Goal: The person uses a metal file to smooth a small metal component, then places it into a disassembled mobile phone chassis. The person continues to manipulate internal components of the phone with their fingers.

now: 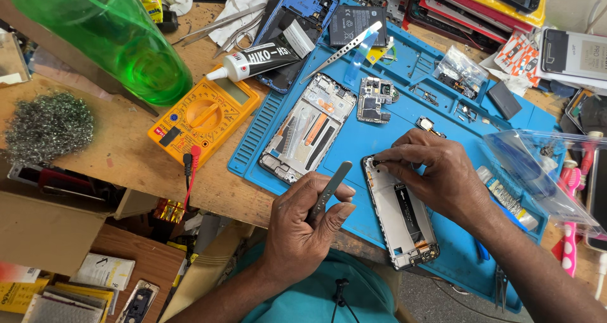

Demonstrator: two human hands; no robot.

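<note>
Seen from above, two bare hands work over a blue silicone repair mat [354, 152] that lies on a cluttered wooden bench [126, 149].

The left hand [302, 225] sits low in the middle of the view, its back turned up and its fingers curled closed around a slim grey metal pry tool [330, 189]. The tool slants up and to the right out of the fist, its flat tip free above the mat.

The right hand [436, 171] reaches in from the lower right, forearm crossing the mat's corner. Its fingers are bent and drawn together, fingertips [383, 165] pressing on the top edge of an opened smartphone frame with a white inner plate and a black centre strip [404, 225]. This frame lies flat on the mat near its front edge, tilted slightly, between the two hands.

A second opened phone frame, silver with an orange strip [308, 128], lies on the mat to the left. Just beside it sits a small grey circuit board [373, 99]. Off the mat to the left are an orange multimeter [203, 115] and a green plastic bottle [110, 32].
</note>
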